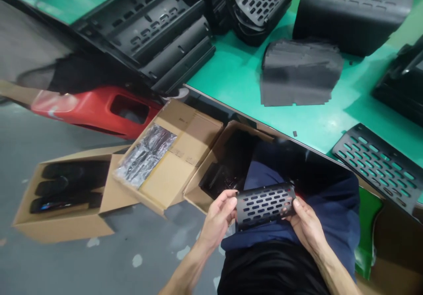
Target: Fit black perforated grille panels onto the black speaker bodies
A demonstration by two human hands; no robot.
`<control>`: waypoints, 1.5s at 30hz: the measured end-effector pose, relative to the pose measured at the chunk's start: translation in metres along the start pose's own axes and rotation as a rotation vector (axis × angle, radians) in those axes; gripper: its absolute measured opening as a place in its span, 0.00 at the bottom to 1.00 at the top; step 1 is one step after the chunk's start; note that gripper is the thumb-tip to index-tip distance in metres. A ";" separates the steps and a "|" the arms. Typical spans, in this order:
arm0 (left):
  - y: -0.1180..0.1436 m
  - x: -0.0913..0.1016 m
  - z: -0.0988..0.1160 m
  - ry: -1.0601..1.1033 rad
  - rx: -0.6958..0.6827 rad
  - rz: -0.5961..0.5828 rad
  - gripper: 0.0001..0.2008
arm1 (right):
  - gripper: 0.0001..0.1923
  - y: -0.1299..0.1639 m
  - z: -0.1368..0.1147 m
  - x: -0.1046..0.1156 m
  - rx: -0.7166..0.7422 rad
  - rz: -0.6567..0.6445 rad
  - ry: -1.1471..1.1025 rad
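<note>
A small black perforated plastic grille (265, 204) is held over my lap, gripped at both ends. My left hand (218, 218) pinches its left edge and my right hand (306, 224) holds its right edge. Just beyond it stands an open cardboard box (198, 189) with dark parts inside. A larger perforated black panel (380, 167) lies at the near edge of the green table (238, 79), to my right.
On the table lie a stack of dark foam sheets (299, 72) and several big black plastic housings (352, 10). On the grey floor stand an open carton of black parts (66, 189), a carton topped with a plastic bag (147, 154), and a red plastic piece (99, 107).
</note>
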State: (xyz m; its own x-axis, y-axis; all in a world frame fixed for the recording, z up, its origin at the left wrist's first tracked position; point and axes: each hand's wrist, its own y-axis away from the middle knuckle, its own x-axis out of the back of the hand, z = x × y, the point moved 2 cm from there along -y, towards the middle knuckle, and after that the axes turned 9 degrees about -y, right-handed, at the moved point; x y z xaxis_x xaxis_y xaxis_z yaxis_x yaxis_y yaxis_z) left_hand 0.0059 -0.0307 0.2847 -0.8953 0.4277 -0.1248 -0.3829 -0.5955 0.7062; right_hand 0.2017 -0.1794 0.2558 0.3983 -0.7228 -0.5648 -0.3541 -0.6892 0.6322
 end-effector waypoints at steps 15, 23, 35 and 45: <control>0.001 -0.006 -0.020 -0.384 -0.162 -0.070 0.23 | 0.21 0.020 -0.006 0.029 0.067 0.018 0.000; 0.000 -0.011 -0.020 -0.355 -0.099 -0.028 0.27 | 0.21 0.022 -0.002 0.036 0.066 0.018 -0.035; 0.001 -0.015 -0.017 -0.428 -0.187 -0.011 0.26 | 0.21 0.020 -0.002 0.042 0.053 0.016 -0.076; -0.003 -0.015 -0.022 -0.425 -0.138 -0.026 0.26 | 0.23 0.019 -0.001 0.045 0.012 0.044 -0.105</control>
State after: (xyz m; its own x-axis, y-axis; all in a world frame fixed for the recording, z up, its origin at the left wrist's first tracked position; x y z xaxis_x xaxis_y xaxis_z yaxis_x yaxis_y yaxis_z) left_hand 0.0157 -0.0498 0.2692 -0.7231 0.6678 0.1763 -0.4566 -0.6537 0.6035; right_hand 0.2136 -0.2254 0.2431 0.2915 -0.7531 -0.5898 -0.3795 -0.6571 0.6513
